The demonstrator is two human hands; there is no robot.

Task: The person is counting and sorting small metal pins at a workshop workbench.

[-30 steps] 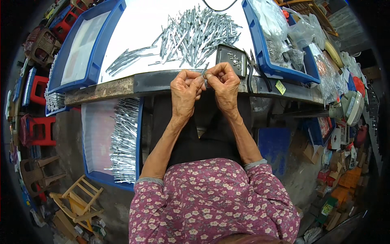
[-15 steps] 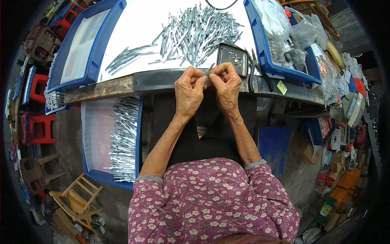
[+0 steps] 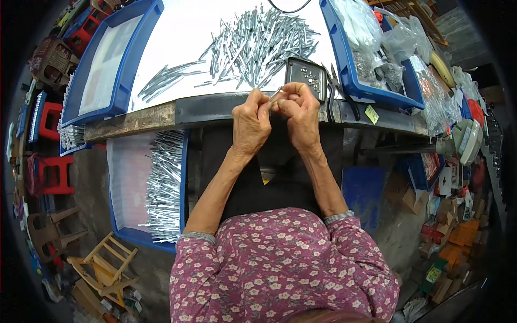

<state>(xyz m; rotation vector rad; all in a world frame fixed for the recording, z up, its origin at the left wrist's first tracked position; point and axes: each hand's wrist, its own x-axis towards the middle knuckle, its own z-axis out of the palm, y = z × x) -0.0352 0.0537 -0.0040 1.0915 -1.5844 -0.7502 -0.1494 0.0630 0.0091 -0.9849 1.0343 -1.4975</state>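
Observation:
At the table's front edge, my left hand [image 3: 251,125] is closed in a pinch on a thin metal rod [image 3: 274,93], whose end shows between the fingers. Close beside it my right hand [image 3: 301,117] has its thumb and fingers curled at the same rod; the exact contact is hidden. Beyond my hands a big heap of thin grey metal rods [image 3: 261,46] lies on the white tabletop. A smaller bunch of rods [image 3: 168,78] is to its left. Just past my right hand sits a dark square tray [image 3: 291,75] with small shiny parts [image 3: 308,74].
Black-handled pliers [image 3: 344,92] lie right of the tray. A blue bin [image 3: 127,64] stands at the table's left, another blue bin [image 3: 344,51] with plastic bags at its right. Below the table, a blue-rimmed crate [image 3: 184,199] holds many rods. A small wooden chair [image 3: 110,264] is lower left.
My right hand's fingers have shifted and curled over at the rod, and the rod has tilted lower between my hands. My left hand stays almost in place.

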